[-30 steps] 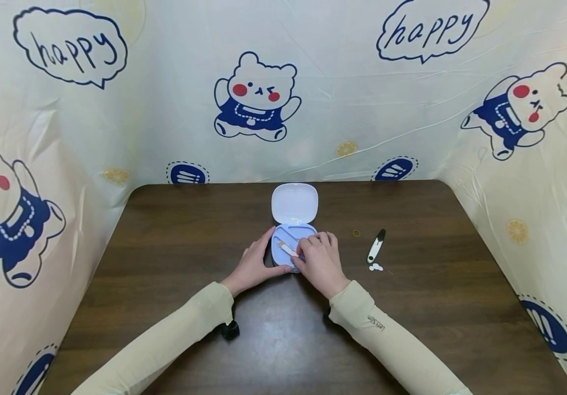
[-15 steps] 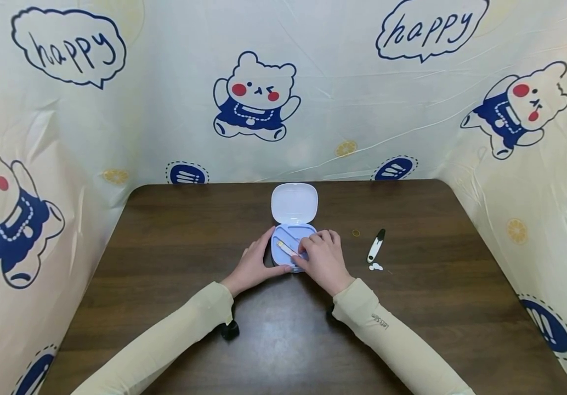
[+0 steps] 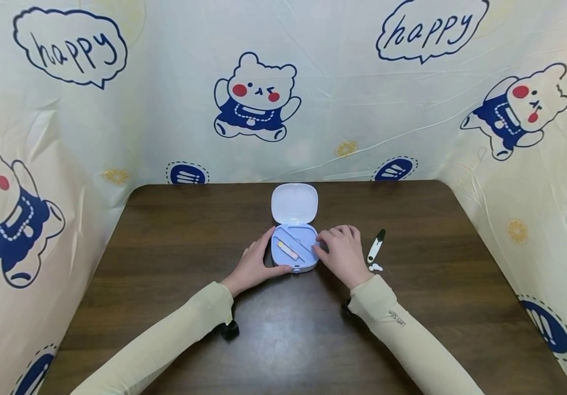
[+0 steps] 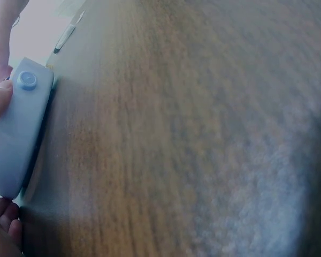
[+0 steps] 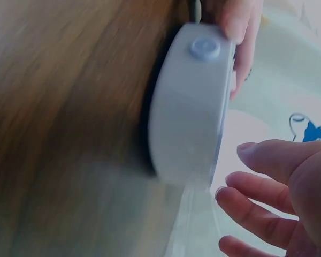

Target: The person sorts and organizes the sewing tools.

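A small pale-blue case [image 3: 301, 265] stands on the table with its lid [image 3: 294, 203] raised at the back. Inside lies a short white piece [image 3: 288, 250] with a yellow end, slanting across the left part. My left hand [image 3: 254, 263] grips the case, fingers along its left side and thumb at the front near the round button [image 4: 27, 80]. At the right rim is my right hand [image 3: 342, 251]; in the right wrist view its fingers are spread and loosely bent, with nothing between them.
A slim white tool with a black end [image 3: 375, 246] lies on the brown table [image 3: 190, 219] to the right, small white pieces [image 3: 375, 267] just in front of it. Patterned cloth [image 3: 175, 99] hangs behind the table and along both sides.
My right hand has let go of the white piece and moved right, from over the case to its right rim. The thin ring on the table is now hidden behind it. My left hand stays put.
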Demonstrator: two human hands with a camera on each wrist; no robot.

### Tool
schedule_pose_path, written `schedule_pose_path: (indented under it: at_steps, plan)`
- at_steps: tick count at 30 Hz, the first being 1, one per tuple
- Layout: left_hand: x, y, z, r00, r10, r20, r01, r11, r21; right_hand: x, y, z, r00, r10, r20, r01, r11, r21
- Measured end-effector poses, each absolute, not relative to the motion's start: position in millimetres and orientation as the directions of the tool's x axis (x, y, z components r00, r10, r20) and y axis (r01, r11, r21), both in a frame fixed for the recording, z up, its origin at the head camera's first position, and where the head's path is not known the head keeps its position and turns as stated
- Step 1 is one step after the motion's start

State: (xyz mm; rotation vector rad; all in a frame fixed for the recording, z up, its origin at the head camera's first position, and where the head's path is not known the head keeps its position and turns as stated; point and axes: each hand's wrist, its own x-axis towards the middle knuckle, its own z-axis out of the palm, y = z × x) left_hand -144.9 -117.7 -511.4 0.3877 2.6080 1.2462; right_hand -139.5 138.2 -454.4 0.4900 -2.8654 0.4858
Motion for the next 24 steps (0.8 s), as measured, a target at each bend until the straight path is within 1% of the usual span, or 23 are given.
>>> schedule_pose_path:
  at_steps: [5, 11, 21, 24]
  plan:
    - [-145.1, -118.4, -513.5, -0.939, 0.337, -0.075, 0.152, 0.601, 0.785, -142.2, 155.3, -461.7, -0.934, -0.259, 0.245, -0.327, 0.897, -0.297]
    - [-146.6, -118.8, -514.5, -0.938, 0.338, -0.074, 0.155, 0.601, 0.784, -148.2, 173.3, -470.5, -0.934, -0.220, 0.282, -0.304, 0.903, -0.305]
    - [-146.5, -117.5, -514.7, -0.939, 0.336, -0.070, 0.160, 0.611, 0.775, -159.3, 200.9, -479.8, -0.942, -0.097, 0.320, -0.208, 0.920, -0.333]
    - [-146.0, -117.5, -514.2, -0.940, 0.335, -0.068, 0.159, 0.606, 0.779, -161.0, 207.3, -479.1, -0.952, -0.066, 0.300, -0.177, 0.916, -0.359]
